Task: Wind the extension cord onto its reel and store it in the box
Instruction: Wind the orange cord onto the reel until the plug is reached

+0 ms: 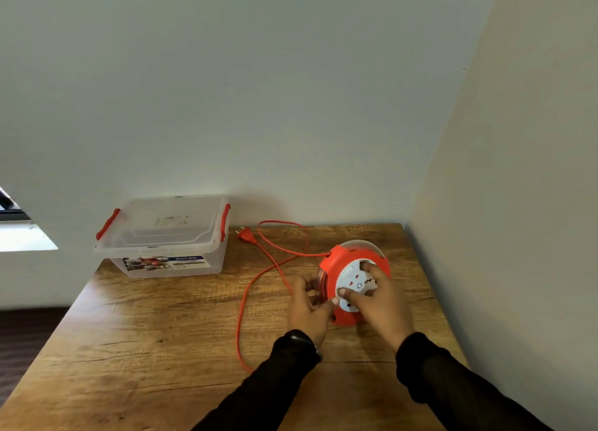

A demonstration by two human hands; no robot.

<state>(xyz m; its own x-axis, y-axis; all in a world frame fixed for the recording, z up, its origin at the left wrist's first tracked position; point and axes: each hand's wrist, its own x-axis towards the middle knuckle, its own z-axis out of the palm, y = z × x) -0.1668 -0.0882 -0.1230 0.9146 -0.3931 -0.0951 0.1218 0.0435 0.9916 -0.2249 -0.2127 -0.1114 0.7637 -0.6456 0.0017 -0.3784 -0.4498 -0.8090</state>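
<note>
From my head camera, I see the orange reel (354, 283) standing on its edge on the brown tabletop (161, 349), near the right wall. My right hand (382, 304) is on the reel's white face, and its fingers (351, 294) curl onto that round white part and hold it. My left hand (307, 304) is on the reel's left side, its fingers bent around the orange rim. The orange cord (246, 294) is not all wound up. It comes out of the top of the reel, loops over the tabletop and runs down toward me. Its plug (246, 235) lies just beside the box (168, 236). The box is clear plastic with red clips, its lid on, at the back left of the tabletop, well apart from the reel.
</note>
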